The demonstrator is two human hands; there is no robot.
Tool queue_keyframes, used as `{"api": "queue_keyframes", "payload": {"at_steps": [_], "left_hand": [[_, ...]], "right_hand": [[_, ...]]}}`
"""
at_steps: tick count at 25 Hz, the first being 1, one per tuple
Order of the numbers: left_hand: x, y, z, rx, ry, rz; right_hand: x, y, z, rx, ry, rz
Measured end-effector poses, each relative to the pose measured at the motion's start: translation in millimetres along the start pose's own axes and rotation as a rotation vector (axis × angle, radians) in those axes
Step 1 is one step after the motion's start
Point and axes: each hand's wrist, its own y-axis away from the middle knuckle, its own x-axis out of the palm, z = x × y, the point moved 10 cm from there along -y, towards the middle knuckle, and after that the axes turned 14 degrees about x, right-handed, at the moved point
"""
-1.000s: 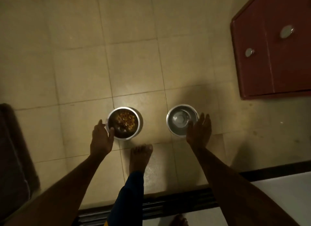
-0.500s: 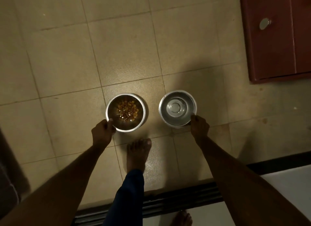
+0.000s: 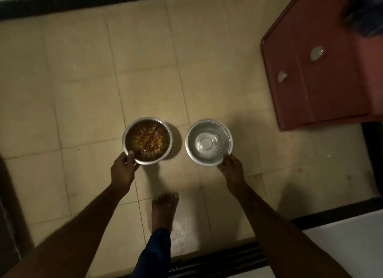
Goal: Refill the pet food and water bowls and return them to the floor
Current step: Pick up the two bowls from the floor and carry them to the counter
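Two steel bowls are over the beige tiled floor (image 3: pixel 145 70). The food bowl (image 3: pixel 132 130) on the left holds orange-brown kibble. My left hand (image 3: pixel 122 170) grips its near rim, thumb over the edge. The water bowl (image 3: pixel 192 132) on the right holds clear, rippling water. My right hand (image 3: pixel 232 165) pinches its near right rim. Whether the bowls rest on the tiles or hang just above them I cannot tell.
A red-brown cabinet (image 3: pixel 323 87) with round knobs stands at the right. My bare foot (image 3: pixel 164 209) is on the tiles below the bowls. A dark threshold strip (image 3: pixel 217 261) runs along the near edge, with a white surface (image 3: pixel 342 244) at lower right.
A second ago both hands were open beside the bowls. They have since closed on the near rims, and the water now ripples. The view has shifted back, showing more floor.
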Motion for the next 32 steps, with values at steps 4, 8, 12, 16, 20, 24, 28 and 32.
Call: {"api": "queue_keyframes", "payload": {"at_steps": [4,8,12,16,20,24,28,32], "left_hand": [[-49.4,30.8,-127.7,0.086,0.035,-0.002],[-96.4,88.9,-280.9,0.206,0.075,-0.012],[-159.1,168.1,-439.0,0.291,0.169,-0.035],[-222.4,259.6,-569.2,0.333,0.270,-0.049],[-296.7,362.0,-673.4,0.371,0.364,-0.056],[-356.5,458.1,-744.9,0.387,0.425,-0.027],[-403.8,554.1,-787.2,0.425,0.421,0.014],[-423.7,627.9,-813.1,0.482,0.395,0.097]], "right_hand": [[-7.0,109.6,108.6,-0.114,-0.032,0.037],[-21.6,248.0,221.6,-0.204,-0.033,0.033],[-36.1,413.9,338.0,-0.368,-0.049,0.091],[-60.9,586.2,415.1,-0.501,-0.015,0.118],[-88.7,737.6,455.4,-0.541,-0.077,0.129],[-114.2,856.3,470.0,-0.573,-0.152,0.136],[-139.9,954.2,463.4,-0.596,-0.214,0.147],[-170.0,1024.1,442.1,-0.634,-0.264,0.141]]}}
